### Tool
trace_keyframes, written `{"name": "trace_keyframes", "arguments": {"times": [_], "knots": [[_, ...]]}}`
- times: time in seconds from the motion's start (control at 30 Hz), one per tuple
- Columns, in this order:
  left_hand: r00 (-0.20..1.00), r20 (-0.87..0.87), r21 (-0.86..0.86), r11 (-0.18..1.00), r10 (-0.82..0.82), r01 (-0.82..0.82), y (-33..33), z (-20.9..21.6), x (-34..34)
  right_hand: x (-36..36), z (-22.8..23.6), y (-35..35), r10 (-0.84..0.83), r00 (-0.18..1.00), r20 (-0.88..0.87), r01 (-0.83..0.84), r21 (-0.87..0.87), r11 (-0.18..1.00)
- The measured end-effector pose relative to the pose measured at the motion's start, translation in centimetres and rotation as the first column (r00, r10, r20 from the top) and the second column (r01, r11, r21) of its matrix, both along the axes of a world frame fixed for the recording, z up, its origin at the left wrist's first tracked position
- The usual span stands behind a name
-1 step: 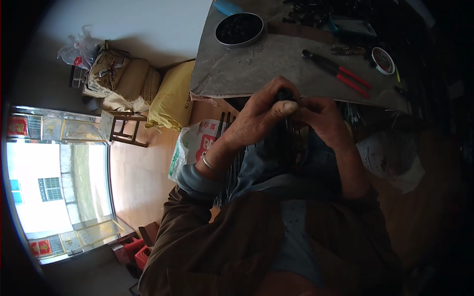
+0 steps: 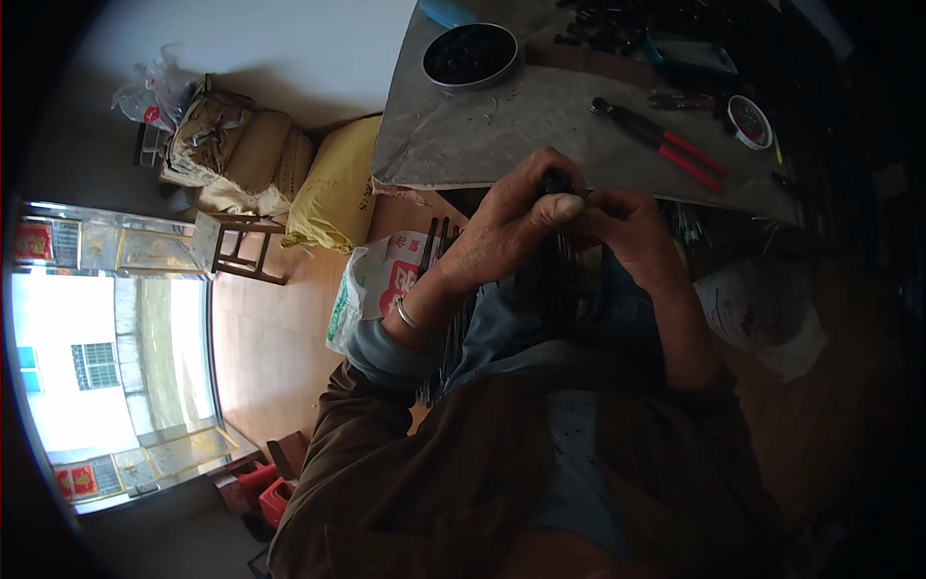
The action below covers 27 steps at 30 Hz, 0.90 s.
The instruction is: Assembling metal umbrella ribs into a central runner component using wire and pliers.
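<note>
My left hand (image 2: 516, 222), with a bangle at its wrist, is closed round a dark rod-like thing (image 2: 557, 181). Its black rounded end shows above the thumb, while its lower part is lost in shadow over my lap. Close against it on the right, my right hand (image 2: 632, 232) has its fingers bent and pressed together. What they pinch, if anything, is hidden. Both hands are just off the near edge of the grey-topped table (image 2: 550, 125). Pliers with red handles (image 2: 666, 150) lie on the tabletop beyond my right hand.
On the table are a round bowl of small black pieces (image 2: 470, 58), a small white-rimmed tub (image 2: 748, 123), a teal tray (image 2: 690, 56) and scattered black parts (image 2: 603, 24). Long dark rods (image 2: 439, 241) stand by a printed bag (image 2: 371, 280). Full yellow sacks (image 2: 333, 188) and a wooden stool (image 2: 241, 251) stand left.
</note>
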State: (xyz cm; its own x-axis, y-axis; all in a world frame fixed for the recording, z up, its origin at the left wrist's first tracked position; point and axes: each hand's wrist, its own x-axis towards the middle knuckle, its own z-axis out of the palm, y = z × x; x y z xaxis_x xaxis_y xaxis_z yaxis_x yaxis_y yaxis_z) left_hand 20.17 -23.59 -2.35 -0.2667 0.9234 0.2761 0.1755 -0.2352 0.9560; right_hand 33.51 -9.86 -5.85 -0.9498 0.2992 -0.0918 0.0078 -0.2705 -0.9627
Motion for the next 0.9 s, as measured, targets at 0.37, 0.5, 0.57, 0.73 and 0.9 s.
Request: {"name": "trace_keyframes", "arguments": {"times": [0.37,0.5,0.57,0.73,0.9], "knots": [[0.946,0.319,0.044,0.995,0.067,-0.085,-0.4,-1.3,0.3,-2.0,2.3,-1.2,-0.304,0.948,-0.097,0.312,0.089,0.946],[0.918,0.380,-0.009,0.993,0.112,-0.117,-0.2,-1.4,0.6,-2.3,2.3,-1.2,-0.290,0.943,-0.161,0.321,0.221,0.921],[0.918,0.361,-0.024,0.986,0.164,-0.167,0.0,-0.8,0.7,-1.7,3.1,-1.8,-0.293,0.895,-0.337,0.429,0.469,0.771],[0.912,0.385,-0.024,0.989,0.141,-0.143,0.2,-1.4,0.6,-2.4,4.8,-1.2,-0.065,0.780,-0.622,0.600,0.714,0.361],[0.919,0.393,-0.017,1.000,0.027,-0.022,0.3,-0.7,1.3,-3.9,4.8,3.2,0.006,0.927,-0.375,0.222,0.562,0.797]]}}
